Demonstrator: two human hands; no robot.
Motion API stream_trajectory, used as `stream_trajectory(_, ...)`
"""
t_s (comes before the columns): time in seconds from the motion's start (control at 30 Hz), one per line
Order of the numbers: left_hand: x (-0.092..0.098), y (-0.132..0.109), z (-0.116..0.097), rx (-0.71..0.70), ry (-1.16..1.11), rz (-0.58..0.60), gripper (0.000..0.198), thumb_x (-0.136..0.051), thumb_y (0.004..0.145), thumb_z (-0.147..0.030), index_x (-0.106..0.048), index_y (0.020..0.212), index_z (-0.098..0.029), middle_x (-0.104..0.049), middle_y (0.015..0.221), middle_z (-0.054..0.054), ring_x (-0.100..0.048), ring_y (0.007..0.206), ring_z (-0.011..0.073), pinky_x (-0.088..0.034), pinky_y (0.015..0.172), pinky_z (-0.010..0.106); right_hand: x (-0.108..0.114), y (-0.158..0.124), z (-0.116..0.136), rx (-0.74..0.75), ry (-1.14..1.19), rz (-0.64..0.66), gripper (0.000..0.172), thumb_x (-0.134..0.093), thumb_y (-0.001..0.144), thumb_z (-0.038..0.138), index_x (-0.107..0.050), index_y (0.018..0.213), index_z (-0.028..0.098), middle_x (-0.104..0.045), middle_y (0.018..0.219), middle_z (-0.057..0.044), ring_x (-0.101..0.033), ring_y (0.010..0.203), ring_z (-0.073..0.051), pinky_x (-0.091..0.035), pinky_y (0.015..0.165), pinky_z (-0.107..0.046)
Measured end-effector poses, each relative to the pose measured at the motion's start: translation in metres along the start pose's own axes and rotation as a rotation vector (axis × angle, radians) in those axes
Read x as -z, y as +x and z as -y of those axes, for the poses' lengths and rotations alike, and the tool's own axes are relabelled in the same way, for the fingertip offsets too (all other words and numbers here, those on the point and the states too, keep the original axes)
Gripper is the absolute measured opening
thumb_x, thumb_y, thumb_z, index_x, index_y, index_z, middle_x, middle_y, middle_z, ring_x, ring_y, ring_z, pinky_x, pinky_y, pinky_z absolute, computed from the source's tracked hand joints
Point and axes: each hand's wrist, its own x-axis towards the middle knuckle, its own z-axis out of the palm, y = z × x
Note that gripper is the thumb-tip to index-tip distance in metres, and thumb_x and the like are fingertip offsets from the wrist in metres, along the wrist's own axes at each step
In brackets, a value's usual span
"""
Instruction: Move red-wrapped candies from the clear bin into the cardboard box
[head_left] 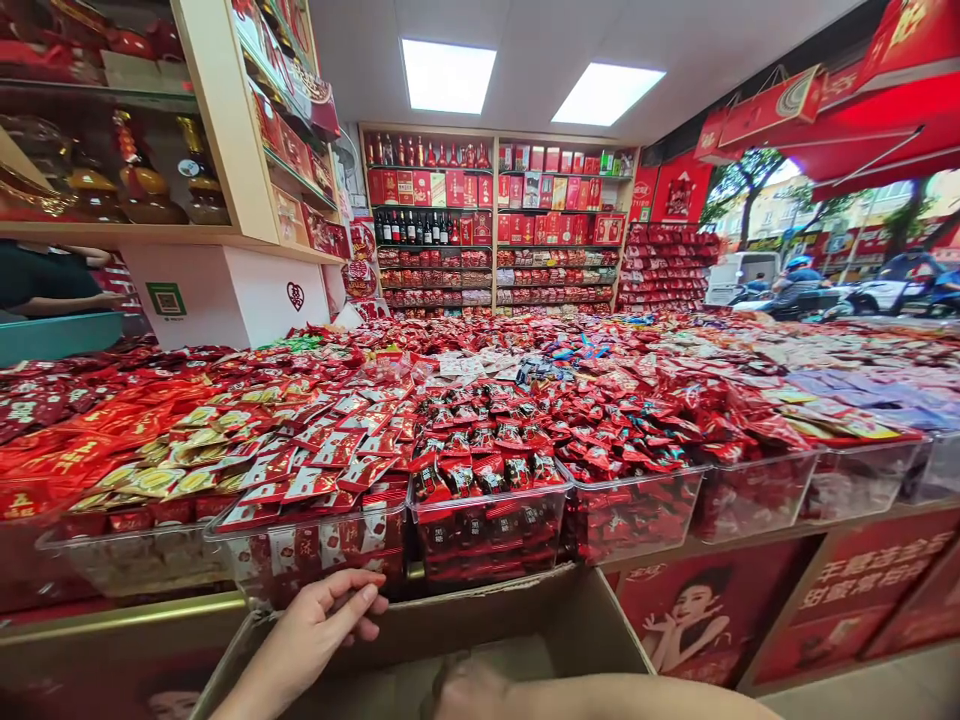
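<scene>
My left hand point(334, 620) hovers over the left side of an open cardboard box point(570, 600), just in front of the clear bins. Its fingers are loosely curved and apart from the thumb, with nothing seen in them. Low inside the box, my right hand point(472, 688) is smeared by motion, so its fingers and anything in them cannot be made out. Right behind the box stands a clear plastic bin of red and black wrapped candies point(491, 520). To its left, another bin is heaped with red and white packets point(322, 470).
More bins of red-wrapped sweets point(637, 500) line the counter on both sides. A display cabinet with bottles point(142, 180) overhangs the left. Shelves of boxes and bottles point(495, 225) fill the back wall. A person's arm point(60, 305) shows behind a teal tub point(60, 338).
</scene>
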Motion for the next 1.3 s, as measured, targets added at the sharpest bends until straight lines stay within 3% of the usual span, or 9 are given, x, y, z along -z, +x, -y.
stream_trajectory(0.1,0.001,-0.005,-0.01,0.137,0.06,0.071,0.046,-0.054,0.063,-0.058,-0.059,0.081,-0.015,-0.068,0.068,0.004,-0.062,0.048,0.0135,-0.035,0.041,0.018,0.055,0.006,0.002,0.167,-0.088,-0.08,0.008,-0.053,0.071,0.021,-0.054,0.065,0.016,-0.06,0.057,0.0,-0.054,0.053,-0.014,-0.04,0.046,-0.024)
stream_trajectory(0.2,-0.004,-0.012,-0.018,0.272,0.008,0.125,0.053,-0.042,0.068,-0.063,-0.055,0.09,-0.017,-0.066,0.059,0.002,-0.061,0.041,0.0153,-0.032,0.034,0.017,0.112,0.009,0.007,0.218,-0.074,-0.257,0.01,-0.043,0.08,0.022,-0.051,0.081,0.016,-0.062,0.071,0.001,-0.054,0.073,-0.013,-0.041,0.063,-0.024)
stream_trajectory(0.3,-0.012,-0.018,-0.019,0.286,-0.102,0.142,0.051,-0.046,0.067,-0.061,-0.053,0.095,-0.02,-0.064,0.058,0.001,-0.061,0.041,0.0164,-0.03,0.03,0.017,0.143,0.008,0.009,0.219,-0.02,-0.325,0.014,-0.036,0.085,0.022,-0.05,0.084,0.018,-0.062,0.077,0.002,-0.051,0.08,-0.011,-0.039,0.069,-0.021)
stream_trajectory(0.57,-0.039,-0.012,-0.013,0.232,-0.304,0.087,0.036,-0.066,0.057,-0.049,-0.057,0.07,-0.017,-0.049,0.042,-0.007,-0.041,0.028,0.0045,-0.02,0.03,0.014,0.127,0.006,0.004,0.198,0.023,-0.529,0.016,-0.035,0.087,0.023,-0.05,0.09,0.02,-0.061,0.088,0.006,-0.046,0.085,-0.009,-0.037,0.069,-0.022)
stream_trajectory(0.73,-0.044,-0.008,-0.027,0.057,-0.299,-0.021,0.041,-0.069,0.054,-0.048,-0.056,0.078,-0.017,-0.046,0.042,-0.011,-0.032,0.03,0.0015,-0.019,0.031,0.013,0.126,0.0,0.001,0.245,-0.064,-0.692,0.011,-0.046,0.082,0.021,-0.054,0.089,0.019,-0.061,0.09,0.003,-0.047,0.085,-0.01,-0.038,0.066,-0.024)
stream_trajectory(0.83,-0.044,-0.013,-0.039,-0.043,-0.226,-0.042,0.034,-0.062,0.065,-0.044,-0.054,0.085,-0.017,-0.052,0.045,-0.009,-0.038,0.032,0.0037,-0.023,0.032,0.014,0.129,-0.008,-0.003,0.293,-0.034,-0.791,0.008,-0.05,0.079,0.016,-0.056,0.084,0.017,-0.061,0.089,0.0,-0.046,0.088,-0.011,-0.039,0.069,-0.025)
stream_trajectory(0.93,-0.044,-0.02,-0.049,-0.122,-0.152,-0.063,0.029,-0.053,0.074,-0.04,-0.05,0.095,-0.019,-0.054,0.051,-0.008,-0.048,0.038,0.0073,-0.029,0.035,0.016,0.129,-0.015,-0.008,0.204,0.082,-0.883,0.011,-0.055,0.074,0.012,-0.057,0.085,0.017,-0.06,0.082,-0.001,-0.045,0.082,-0.012,-0.041,0.07,-0.025)
stream_trajectory(1.03,-0.046,-0.026,-0.053,-0.149,-0.096,-0.076,0.031,-0.051,0.077,-0.039,-0.047,0.101,-0.02,-0.055,0.055,-0.006,-0.053,0.044,0.0106,-0.033,0.039,0.018,0.126,-0.016,-0.011,0.093,0.135,-0.894,0.015,-0.055,0.074,0.011,-0.056,0.088,0.017,-0.058,0.081,-0.003,-0.043,0.081,-0.013,-0.042,0.069,-0.025)
stream_trajectory(1.3,-0.045,-0.024,-0.047,-0.162,-0.135,-0.126,0.03,-0.049,0.078,-0.038,-0.043,0.103,-0.022,-0.055,0.056,-0.007,-0.053,0.044,0.0105,-0.038,0.041,0.019,0.133,-0.01,-0.011,0.098,0.044,-0.901,0.007,-0.057,0.073,0.012,-0.055,0.079,0.015,-0.057,0.066,0.0,-0.043,0.065,-0.01,-0.035,0.057,-0.026)
